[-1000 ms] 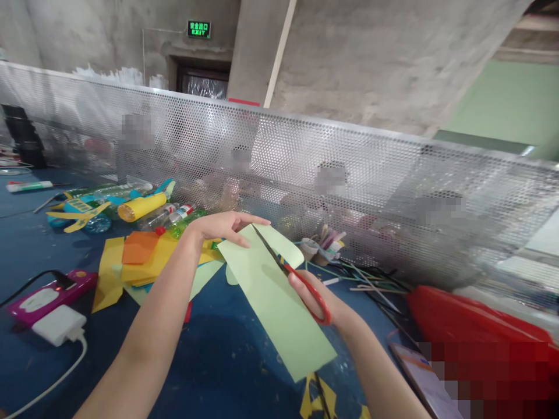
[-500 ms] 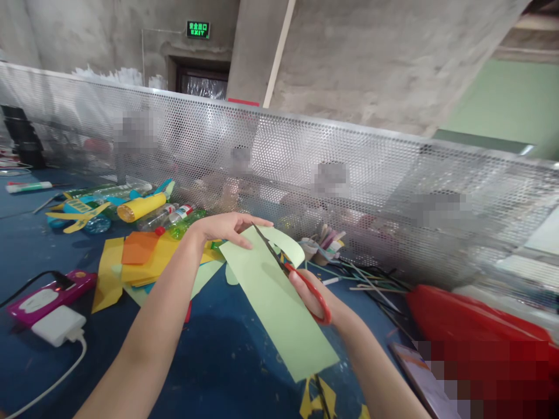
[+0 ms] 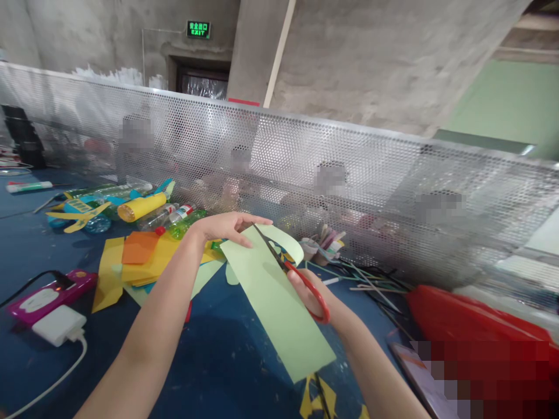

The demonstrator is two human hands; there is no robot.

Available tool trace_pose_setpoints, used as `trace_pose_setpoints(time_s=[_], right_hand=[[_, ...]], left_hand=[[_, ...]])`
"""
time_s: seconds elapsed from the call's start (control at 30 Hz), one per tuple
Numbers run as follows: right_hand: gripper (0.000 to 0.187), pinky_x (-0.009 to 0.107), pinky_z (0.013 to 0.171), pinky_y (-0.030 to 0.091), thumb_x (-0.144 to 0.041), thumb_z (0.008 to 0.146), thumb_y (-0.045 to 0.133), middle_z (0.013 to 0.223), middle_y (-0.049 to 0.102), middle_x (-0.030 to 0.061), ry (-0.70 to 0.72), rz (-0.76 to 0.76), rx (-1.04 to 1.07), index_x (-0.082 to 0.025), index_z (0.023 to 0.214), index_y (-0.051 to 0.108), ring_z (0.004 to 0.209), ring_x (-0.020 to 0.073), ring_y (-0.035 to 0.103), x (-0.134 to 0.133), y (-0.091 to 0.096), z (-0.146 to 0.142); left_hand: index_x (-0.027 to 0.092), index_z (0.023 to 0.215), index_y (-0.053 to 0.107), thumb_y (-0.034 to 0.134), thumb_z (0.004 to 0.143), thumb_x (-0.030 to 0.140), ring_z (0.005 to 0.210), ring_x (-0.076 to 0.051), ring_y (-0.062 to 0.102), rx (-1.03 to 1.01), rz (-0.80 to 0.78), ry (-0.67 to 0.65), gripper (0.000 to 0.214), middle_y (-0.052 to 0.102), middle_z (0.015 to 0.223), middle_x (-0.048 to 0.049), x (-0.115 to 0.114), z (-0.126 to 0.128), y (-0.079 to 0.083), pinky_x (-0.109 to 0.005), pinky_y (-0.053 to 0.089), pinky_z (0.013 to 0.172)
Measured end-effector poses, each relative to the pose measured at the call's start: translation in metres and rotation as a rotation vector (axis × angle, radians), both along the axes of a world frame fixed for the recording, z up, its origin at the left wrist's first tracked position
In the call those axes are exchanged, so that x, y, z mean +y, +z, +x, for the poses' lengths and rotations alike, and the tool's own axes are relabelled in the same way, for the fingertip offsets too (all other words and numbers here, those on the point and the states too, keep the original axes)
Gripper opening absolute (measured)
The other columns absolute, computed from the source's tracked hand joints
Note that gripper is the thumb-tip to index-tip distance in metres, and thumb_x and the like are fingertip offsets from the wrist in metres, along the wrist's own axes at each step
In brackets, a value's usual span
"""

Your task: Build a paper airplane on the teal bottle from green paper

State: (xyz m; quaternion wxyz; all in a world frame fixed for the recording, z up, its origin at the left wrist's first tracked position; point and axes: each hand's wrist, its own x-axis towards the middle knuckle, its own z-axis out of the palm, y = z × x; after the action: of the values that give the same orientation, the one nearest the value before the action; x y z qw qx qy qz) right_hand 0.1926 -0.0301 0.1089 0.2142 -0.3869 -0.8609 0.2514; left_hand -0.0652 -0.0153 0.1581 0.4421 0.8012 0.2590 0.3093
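A long sheet of pale green paper point(image 3: 279, 314) slants over the blue table, held at its far end by my left hand point(image 3: 229, 227), thumb on top and fingers behind the edge. My right hand point(image 3: 312, 294) is closed round the handles of red-handled scissors point(image 3: 322, 308). Their dark blades lie along a cut line near the sheet's far right side. Beyond the blades a narrow strip of the same paper point(image 3: 292, 241) curls away to the right. Part of the right fingers is hidden behind the paper and the handles.
Yellow and orange paper sheets point(image 3: 140, 247) lie left of my forearm, with plastic bottles point(image 3: 179, 215) and a yellow paper tube point(image 3: 144, 206) behind. A purple power strip point(image 3: 43, 299) sits at left. Yellow scraps point(image 3: 317, 398), a red bag point(image 3: 471, 320) and a perforated metal screen point(image 3: 283, 145) surround the work.
The near end of the green paper has shifted very slightly to the left. The scissors and both hands have barely moved.
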Motion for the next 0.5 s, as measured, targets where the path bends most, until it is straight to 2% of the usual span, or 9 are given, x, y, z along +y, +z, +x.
trace_pose_setpoints(time_s=[0.23, 0.33, 0.5], right_hand=[[0.063, 0.025, 0.045, 0.024, -0.081, 0.072, 0.021, 0.052, 0.028, -0.0033, -0.043, -0.025, -0.025, -0.021, 0.054, 0.03, 0.05, 0.0099, 0.026, 0.003, -0.002, -0.001], [0.063, 0.025, 0.045, 0.024, -0.079, 0.074, 0.022, 0.052, 0.031, -0.0031, -0.035, -0.056, 0.005, -0.02, 0.056, 0.034, 0.049, 0.0099, 0.028, 0.003, -0.002, 0.001], [0.06, 0.023, 0.044, 0.028, -0.077, 0.072, 0.038, 0.055, 0.039, -0.0023, 0.182, -0.1, 0.008, -0.017, 0.062, 0.044, 0.05, 0.0099, 0.035, -0.007, 0.015, 0.009]], left_hand=[[0.029, 0.132, 0.044, 0.07, 0.069, 0.017, 0.128, -0.022, 0.039, -0.006, 0.017, 0.031, 0.068, 0.042, 0.141, -0.0033, -0.002, 0.001, 0.0, -0.034, 0.039, 0.1], [0.027, 0.132, 0.043, 0.07, 0.069, 0.018, 0.128, -0.021, 0.039, 0.003, 0.035, 0.047, 0.07, 0.045, 0.139, -0.0041, -0.001, 0.001, 0.0, -0.034, 0.036, 0.102], [0.026, 0.137, 0.035, 0.07, 0.069, 0.018, 0.117, -0.022, 0.051, 0.055, -0.045, 0.037, 0.077, 0.05, 0.134, -0.0078, 0.002, -0.004, -0.003, -0.033, 0.046, 0.09]])
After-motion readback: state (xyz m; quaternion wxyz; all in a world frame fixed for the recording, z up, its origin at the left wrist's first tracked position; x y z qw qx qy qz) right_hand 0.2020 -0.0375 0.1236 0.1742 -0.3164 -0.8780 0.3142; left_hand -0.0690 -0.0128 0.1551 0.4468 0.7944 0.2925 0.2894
